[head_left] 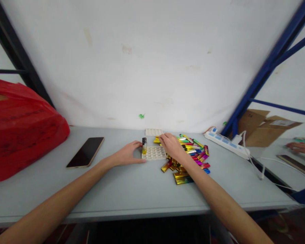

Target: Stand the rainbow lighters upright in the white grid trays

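Observation:
A pale tray with rows of round holes [155, 153] lies on the grey table. One lighter with a black top and a yellow body [144, 146] stands upright at its left end. My left hand [128, 154] is at that end, thumb and fingers spread, fingertips close to the lighter; whether they touch it I cannot tell. My right hand [171, 145] reaches over the tray's right side with fingers pinched at a gold lighter [157, 139]. Beneath and beside that hand spreads a pile of shiny coloured lighters [190, 147], partly hidden by my forearm.
A second pale tray [154, 131] lies by the wall. To the left are a phone [86, 152] and a red plastic bag [25, 132]. On the right sit a white power strip [226, 144] and cardboard boxes [263, 128]. Another person's hand [301, 147] shows far right.

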A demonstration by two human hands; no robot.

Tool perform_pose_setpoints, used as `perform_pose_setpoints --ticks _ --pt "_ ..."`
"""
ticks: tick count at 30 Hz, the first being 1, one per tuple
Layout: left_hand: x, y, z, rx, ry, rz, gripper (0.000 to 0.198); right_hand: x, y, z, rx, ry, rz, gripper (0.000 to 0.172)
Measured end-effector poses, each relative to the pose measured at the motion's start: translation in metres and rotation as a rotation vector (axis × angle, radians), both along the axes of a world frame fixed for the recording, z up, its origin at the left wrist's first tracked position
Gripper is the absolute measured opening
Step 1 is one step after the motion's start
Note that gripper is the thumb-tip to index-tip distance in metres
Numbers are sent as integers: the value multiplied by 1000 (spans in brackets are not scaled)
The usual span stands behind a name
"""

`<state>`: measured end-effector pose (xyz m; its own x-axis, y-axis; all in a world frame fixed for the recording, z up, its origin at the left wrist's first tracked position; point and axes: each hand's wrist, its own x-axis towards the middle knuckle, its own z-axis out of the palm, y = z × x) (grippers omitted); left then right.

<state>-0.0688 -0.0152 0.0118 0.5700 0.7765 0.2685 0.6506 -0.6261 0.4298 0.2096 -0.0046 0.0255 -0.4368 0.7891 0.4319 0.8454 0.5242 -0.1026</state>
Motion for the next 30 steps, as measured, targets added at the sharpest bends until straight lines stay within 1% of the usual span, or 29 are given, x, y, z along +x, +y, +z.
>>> perform_pose_setpoints --ticks 2,3,6,9,13,15,20,23,27,30 --pt "0 0 0 5 6 3 76 20 11 -2 -22 25 -51 28" --pt "0 0 0 5 9 1 75 28 16 -4 -38 46 -47 29" --pt "0 1 0 3 15 2 75 41 27 -12 -98 95 29 35" --pt "0 1 -1 -1 18 3 77 40 31 -14 -149 67 67 36" --pt "0 0 1 -1 11 -2 76 35 30 -8 -155 -24 -4 24" --pt "1 -1 2 -2 9 -4 75 34 28 -5 -155 -19 -16 23" --pt "0 -1 2 -7 17 -2 75 35 25 -3 -164 114 27 17" --pt "0 0 0 5 12 -11 74 36 23 -1 -172 210 57 17" --pt "0 0 0 1 30 -4 77 38 22 -1 -198 344 93 13" --pt "0 0 1 -14 46 11 79 40 25 -2 -217 520 78 20"
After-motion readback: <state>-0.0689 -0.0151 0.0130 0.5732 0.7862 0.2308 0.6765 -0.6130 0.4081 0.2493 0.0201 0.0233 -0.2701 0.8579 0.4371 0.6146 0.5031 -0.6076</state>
